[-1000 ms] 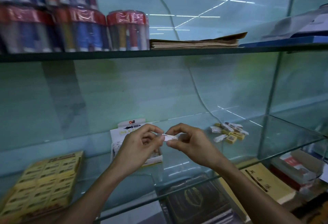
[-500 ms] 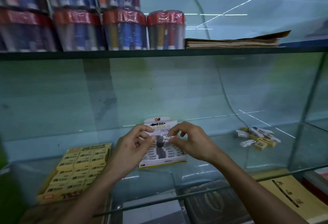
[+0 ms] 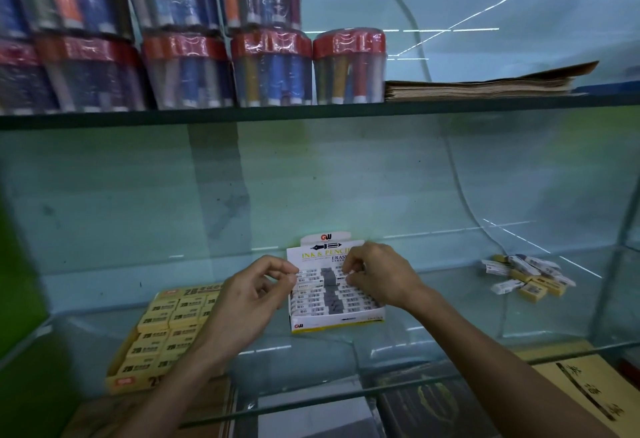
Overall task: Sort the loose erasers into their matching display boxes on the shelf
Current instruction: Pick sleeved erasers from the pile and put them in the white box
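1. Your left hand (image 3: 247, 302) hovers at the left edge of the white display box (image 3: 337, 319), its fingers curled with thumb and forefinger pinched together; you cannot tell whether anything is between them.
2. Your right hand (image 3: 377, 280) rests over the right half of that box, fingertips curled down onto the rows of erasers; whether it grips one is hidden by the fingers.
3. The white box stands on the glass shelf (image 3: 450, 330) at centre. Its raised back flap reads "INK & PENCIL" in yellow, with "ERAS…" below, cut off by your right hand. A red "GW" logo sits on the flap's top tab and again on the front wall.
4. Inside it, white-sleeved erasers (image 3: 313, 299) with grey middles lie in rows, barcodes showing.
5. To the left, touching your left wrist's outline, lies a yellow display box (image 3: 159, 344) packed with yellow erasers printed "2B".
6. Well to the right on the same shelf lies a pile of loose erasers (image 3: 528, 276), white and yellow mixed.
7. On the shelf above stand shrink-wrapped tubs of pens (image 3: 273, 70) with red lids, beside a stack of brown paper (image 3: 485, 85).
8. Under the glass, at lower right, a yellow booklet (image 3: 588, 392) bears black brush characters, too blurred to read.
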Motion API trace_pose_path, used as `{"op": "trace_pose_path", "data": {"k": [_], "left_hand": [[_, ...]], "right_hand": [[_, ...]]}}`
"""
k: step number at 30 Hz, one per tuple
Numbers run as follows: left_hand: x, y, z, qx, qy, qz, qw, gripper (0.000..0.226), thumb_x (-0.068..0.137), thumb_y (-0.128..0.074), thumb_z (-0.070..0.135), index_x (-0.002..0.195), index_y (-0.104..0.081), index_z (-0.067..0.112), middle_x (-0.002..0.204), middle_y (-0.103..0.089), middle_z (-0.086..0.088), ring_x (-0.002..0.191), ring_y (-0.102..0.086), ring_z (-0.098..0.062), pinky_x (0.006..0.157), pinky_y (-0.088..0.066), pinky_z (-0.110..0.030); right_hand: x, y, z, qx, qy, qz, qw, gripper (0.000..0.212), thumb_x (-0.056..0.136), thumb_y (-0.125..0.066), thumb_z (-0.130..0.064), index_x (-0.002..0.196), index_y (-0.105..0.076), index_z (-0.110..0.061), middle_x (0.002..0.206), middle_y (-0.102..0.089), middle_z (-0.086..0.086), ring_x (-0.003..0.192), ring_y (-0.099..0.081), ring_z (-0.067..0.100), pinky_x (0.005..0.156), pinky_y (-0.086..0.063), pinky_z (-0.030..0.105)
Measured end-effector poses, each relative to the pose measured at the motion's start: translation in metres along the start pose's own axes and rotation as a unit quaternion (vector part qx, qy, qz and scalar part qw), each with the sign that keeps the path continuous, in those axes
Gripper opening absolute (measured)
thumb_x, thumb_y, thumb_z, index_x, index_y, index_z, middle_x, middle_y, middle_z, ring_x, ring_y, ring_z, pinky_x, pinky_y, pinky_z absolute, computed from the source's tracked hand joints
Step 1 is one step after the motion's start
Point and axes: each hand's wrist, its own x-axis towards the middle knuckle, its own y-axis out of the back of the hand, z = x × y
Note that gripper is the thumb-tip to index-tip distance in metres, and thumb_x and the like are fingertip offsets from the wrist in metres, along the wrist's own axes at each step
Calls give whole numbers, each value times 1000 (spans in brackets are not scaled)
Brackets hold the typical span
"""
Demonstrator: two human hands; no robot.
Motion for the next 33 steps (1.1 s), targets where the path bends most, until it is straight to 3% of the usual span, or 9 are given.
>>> {"op": "trace_pose_path", "data": {"k": [7, 14, 17, 22, 26, 30, 33], "left_hand": [[3, -11, 7, 0, -7, -25, 1000, 15, 91, -66, 22, 89, -66, 37, 80, -69, 12, 66, -61, -17, 63, -45, -17], [4, -52, 23, -63, -12, -72, 995, 9, 92, -63, 11, 89, -68, 18, 63, -65, 10, 54, -54, -2, 54, -42, -10], [7, -74, 29, -78, -21, -104, 991, 16, 91, -65, 11, 86, -69, 25, 68, -65, 5, 59, -58, -8, 58, -45, -13], [25, -123, 41, -19, -59, -166, 984, 9, 90, -66, 23, 91, -68, 32, 81, -65, 14, 64, -59, -9, 63, -49, -22], [43, -179, 57, 61, -126, -190, 972, 7, 89, -66, 25, 95, -66, 26, 84, -63, 13, 61, -53, 1, 62, -40, -10], [65, -232, 59, 143, -142, -227, 953, 18, 91, -62, 28, 106, -62, 19, 103, -63, 4, 80, -54, 0, 69, -36, -9], [77, -267, 57, 204, -120, -253, 938, 34, 92, -60, 38, 116, -59, 14, 114, -55, -4, 107, -55, -18, 92, -43, -26]], "right_hand": [[-9, 5, 8, 41, 5, 19, 999, 11, 81, -70, -29, 91, -69, -25, 95, -68, -9, 89, -61, 11, 76, -49, 29], [-58, 17, 42, 110, -14, 104, 988, 6, 90, -63, -30, 90, -68, -27, 90, -66, -14, 82, -55, -1, 69, -38, 11], [-81, 26, 60, 118, -33, 124, 985, 5, 89, -64, -28, 91, -69, -26, 88, -65, -17, 81, -57, 1, 67, -39, 8], [-111, 49, 105, 125, -104, 189, 968, 6, 90, -64, -21, 95, -67, -23, 84, -63, -16, 75, -58, 1, 63, -40, 12], [-126, 65, 140, 125, -157, 216, 956, 9, 91, -63, -16, 94, -64, -24, 83, -63, -12, 70, -56, 1, 63, -41, 18], [-134, 78, 163, 116, -202, 223, 947, 7, 93, -60, -18, 97, -65, -21, 82, -64, -11, 68, -57, -1, 58, -41, 10], [-137, 85, 176, 124, -217, 232, 940, 7, 93, -58, -17, 97, -63, -21, 81, -67, -11, 70, -60, 0, 58, -41, 12]]}}
